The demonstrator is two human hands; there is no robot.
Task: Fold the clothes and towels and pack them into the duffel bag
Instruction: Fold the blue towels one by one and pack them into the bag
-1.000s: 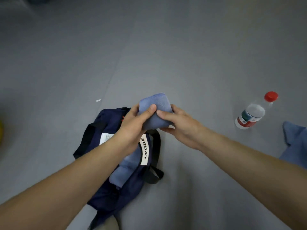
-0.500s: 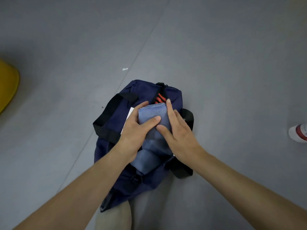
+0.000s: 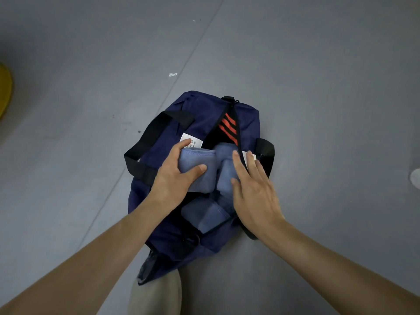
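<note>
A navy duffel bag with black straps and orange stripes lies open on the grey floor. My left hand grips a folded light-blue towel at the left side of the bag's opening, thumb on top. Inside the bag lie another folded blue cloth beside it and a third blue bundle nearer me. My right hand lies flat with straight fingers on the opening's right edge and on the blue cloth.
A yellow object shows at the left edge. A white bottle end peeks in at the right edge. A small white scrap lies on the floor beyond the bag. My beige trouser leg is under the bag's near end.
Both hands carried the folded towel from above the floor down into the bag's opening. The right hand has let go of it and spread onto the bag's right edge.
</note>
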